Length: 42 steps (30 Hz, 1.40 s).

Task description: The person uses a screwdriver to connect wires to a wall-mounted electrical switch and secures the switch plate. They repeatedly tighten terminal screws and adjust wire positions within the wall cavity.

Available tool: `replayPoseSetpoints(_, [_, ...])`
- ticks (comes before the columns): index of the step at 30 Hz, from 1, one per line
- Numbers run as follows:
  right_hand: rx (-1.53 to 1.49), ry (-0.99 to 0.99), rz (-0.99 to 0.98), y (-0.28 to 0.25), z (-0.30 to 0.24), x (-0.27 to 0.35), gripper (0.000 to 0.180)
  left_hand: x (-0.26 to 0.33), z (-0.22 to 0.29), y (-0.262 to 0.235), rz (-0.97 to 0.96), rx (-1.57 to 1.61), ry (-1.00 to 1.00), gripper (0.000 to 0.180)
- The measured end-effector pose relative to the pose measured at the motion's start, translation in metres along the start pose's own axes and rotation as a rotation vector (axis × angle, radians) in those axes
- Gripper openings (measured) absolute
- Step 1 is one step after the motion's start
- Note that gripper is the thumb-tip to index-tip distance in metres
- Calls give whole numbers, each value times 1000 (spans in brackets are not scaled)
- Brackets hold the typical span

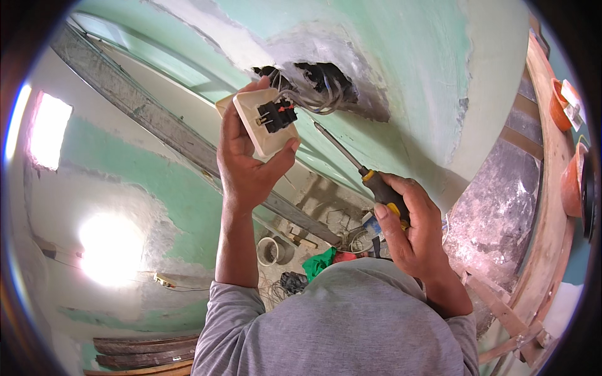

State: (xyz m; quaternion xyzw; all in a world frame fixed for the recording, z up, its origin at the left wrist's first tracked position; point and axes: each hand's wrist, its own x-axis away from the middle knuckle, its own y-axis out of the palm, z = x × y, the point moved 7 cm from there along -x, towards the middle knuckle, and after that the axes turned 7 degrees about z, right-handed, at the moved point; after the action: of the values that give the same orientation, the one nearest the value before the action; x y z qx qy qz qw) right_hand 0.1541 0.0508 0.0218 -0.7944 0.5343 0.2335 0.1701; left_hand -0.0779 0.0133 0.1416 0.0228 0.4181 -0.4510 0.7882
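Gripping a cream switch plate (266, 122), the left hand (248, 160) was closed around it in the head view, thumb pressed on the plate's lower right edge and fingers curled behind its top edge, so the back of the plate faced the camera. A black terminal block (276, 114) with red marks sat on that back face. The plate hung just below and left of the wall hole (316, 84), a rough opening broken into the green plastered wall (401, 56). Grey wires (313, 100) ran out of the wall hole and down into the terminal block.

The right hand (411, 225) was closed in a fist around the yellow and black handle of a screwdriver (364, 172), well below and right of the wall hole. The metal shaft pointed up and left, its tip ending just right of the switch plate, close under the wall hole; whether the tip touched the terminal block could not be told.

Far beneath the wall hole, between the two forearms, a white bucket (269, 250), a green cloth (320, 262) and a dark coil of cable (293, 282) lay on the rubble floor. Well to the right of the wall hole stood wooden planks (552, 207) and orange pots (570, 182)
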Motion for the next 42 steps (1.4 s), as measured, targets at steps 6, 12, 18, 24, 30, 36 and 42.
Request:
replayPoseSetpoints(6, [-10, 63, -24, -4, 0, 1, 34, -3, -4, 1, -17, -44, 60, 81])
replayPoseSetpoints(12, [-15, 75, -30, -3, 3, 3, 35, -4, -11, -2, -33, -108, 65, 79])
replayPoseSetpoints(18, [1, 66, -32, -1, 0, 0, 35, -6, -3, -4, 0, -197, 257, 82])
replayPoseSetpoints(24, [25, 44, -26, -1, 1, 0, 36, 0, -6, -2, 19, -235, 354, 86])
replayPoseSetpoints(30, [34, 17, -14, 1, 2, -1, 35, 6, -9, -3, 106, -409, 482, 90])
replayPoseSetpoints(36, [52, 61, 2, 3, 8, 6, 35, 22, -3, 6, 258, -586, 725, 91])
replayPoseSetpoints(42, [58, 178, 6, 6, 16, 17, 35, 29, -16, 6, 335, -580, 731, 82])
